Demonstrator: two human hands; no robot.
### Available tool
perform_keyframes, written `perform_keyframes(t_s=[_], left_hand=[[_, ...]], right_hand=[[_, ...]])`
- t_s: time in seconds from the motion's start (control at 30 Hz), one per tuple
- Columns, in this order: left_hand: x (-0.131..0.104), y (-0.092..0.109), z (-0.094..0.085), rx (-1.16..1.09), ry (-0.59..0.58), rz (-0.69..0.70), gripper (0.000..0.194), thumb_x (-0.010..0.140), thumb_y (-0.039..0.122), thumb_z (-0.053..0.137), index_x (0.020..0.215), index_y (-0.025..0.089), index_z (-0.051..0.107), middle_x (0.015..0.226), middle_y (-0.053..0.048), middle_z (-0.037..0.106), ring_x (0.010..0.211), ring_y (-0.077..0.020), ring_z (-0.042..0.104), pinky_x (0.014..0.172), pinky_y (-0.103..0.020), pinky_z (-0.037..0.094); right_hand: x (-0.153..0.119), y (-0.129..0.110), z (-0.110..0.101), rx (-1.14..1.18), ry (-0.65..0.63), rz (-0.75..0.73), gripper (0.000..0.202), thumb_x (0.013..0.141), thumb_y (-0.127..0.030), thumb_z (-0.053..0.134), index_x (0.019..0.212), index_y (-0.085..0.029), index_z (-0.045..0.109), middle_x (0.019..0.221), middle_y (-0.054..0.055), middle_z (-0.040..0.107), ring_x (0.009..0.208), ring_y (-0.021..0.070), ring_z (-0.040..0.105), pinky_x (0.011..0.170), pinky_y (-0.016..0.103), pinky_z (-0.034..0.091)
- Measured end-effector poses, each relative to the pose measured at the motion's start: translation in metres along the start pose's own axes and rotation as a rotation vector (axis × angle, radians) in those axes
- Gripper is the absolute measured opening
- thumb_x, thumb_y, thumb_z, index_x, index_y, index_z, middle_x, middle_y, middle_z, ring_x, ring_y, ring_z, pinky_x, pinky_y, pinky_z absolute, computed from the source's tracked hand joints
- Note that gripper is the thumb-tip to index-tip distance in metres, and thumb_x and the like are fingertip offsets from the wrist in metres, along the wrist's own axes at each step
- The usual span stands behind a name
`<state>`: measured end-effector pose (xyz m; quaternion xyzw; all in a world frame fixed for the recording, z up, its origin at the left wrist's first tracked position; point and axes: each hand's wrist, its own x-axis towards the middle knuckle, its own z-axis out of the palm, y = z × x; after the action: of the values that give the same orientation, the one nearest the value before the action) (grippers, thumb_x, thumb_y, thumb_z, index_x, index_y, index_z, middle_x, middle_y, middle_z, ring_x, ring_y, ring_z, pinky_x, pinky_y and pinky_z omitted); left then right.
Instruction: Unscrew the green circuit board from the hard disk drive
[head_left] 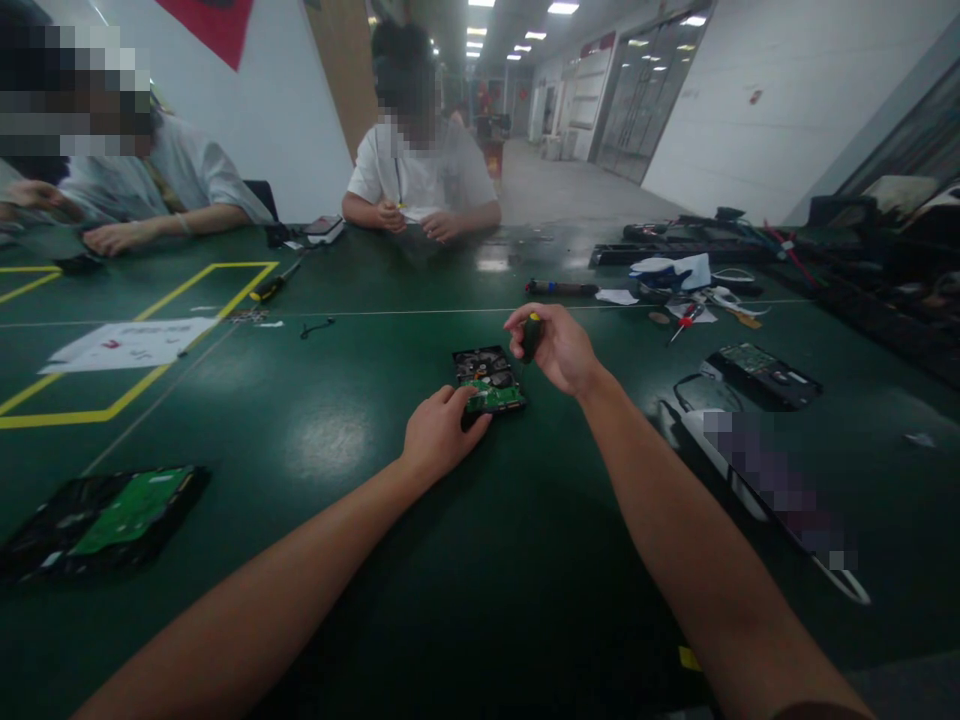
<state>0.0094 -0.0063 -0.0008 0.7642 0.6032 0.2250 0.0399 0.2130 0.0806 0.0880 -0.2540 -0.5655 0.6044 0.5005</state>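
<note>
A hard drive (pixel 487 375) with its green circuit board facing up lies on the dark green table in front of me. My left hand (pixel 444 430) grips its near left corner, thumb at the near edge and fingers over the board. Just right of the drive and slightly raised, my right hand (pixel 559 345) is closed around a screwdriver (pixel 532 337) with a dark handle and a yellow end. The screwdriver's shaft and tip cannot be made out.
Another hard drive (pixel 112 520) lies at left, a third drive (pixel 765 375) at right beside a white-edged device (pixel 765 490). Beyond are a screwdriver (pixel 274 283), a paper sheet (pixel 124 345), a dark cylindrical tool (pixel 562 288) and a red screwdriver (pixel 686 320). Two people (pixel 424 185) sit across.
</note>
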Motion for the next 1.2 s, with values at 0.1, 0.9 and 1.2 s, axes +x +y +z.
perform_keyframes(t_s=[0.1, 0.9, 1.2], left_hand=[[0.0001, 0.0, 0.0003, -0.001, -0.004, -0.005, 0.044, 0.097, 0.048, 0.066, 0.134, 0.025, 0.064, 0.109, -0.008, 0.068, 0.095, -0.0252, 0.067, 0.078, -0.035, 0.051], [0.0001, 0.0001, -0.0004, 0.001, -0.009, -0.005, 0.044, 0.097, 0.049, 0.066, 0.134, 0.024, 0.064, 0.11, -0.008, 0.068, 0.093, -0.0249, 0.067, 0.077, -0.035, 0.051], [0.0, 0.0007, -0.0005, 0.002, -0.007, 0.001, 0.044, 0.098, 0.05, 0.065, 0.133, 0.024, 0.064, 0.11, -0.009, 0.068, 0.093, -0.025, 0.067, 0.077, -0.035, 0.051]], right_hand=[[-0.0001, -0.0001, -0.0001, -0.037, -0.019, 0.007, 0.037, 0.093, -0.052, 0.054, 0.082, -0.022, 0.073, 0.074, 0.001, 0.06, 0.067, 0.014, 0.059, 0.066, 0.03, 0.047], [-0.0002, -0.0019, -0.007, -0.121, 0.057, -0.044, 0.02, 0.091, -0.04, 0.066, 0.08, -0.023, 0.07, 0.077, -0.001, 0.065, 0.072, 0.0131, 0.061, 0.069, 0.029, 0.048], [-0.003, -0.001, 0.0017, -0.021, 0.041, 0.043, 0.029, 0.086, -0.048, 0.076, 0.084, -0.024, 0.06, 0.08, 0.0, 0.071, 0.069, 0.0147, 0.067, 0.068, 0.031, 0.052]])
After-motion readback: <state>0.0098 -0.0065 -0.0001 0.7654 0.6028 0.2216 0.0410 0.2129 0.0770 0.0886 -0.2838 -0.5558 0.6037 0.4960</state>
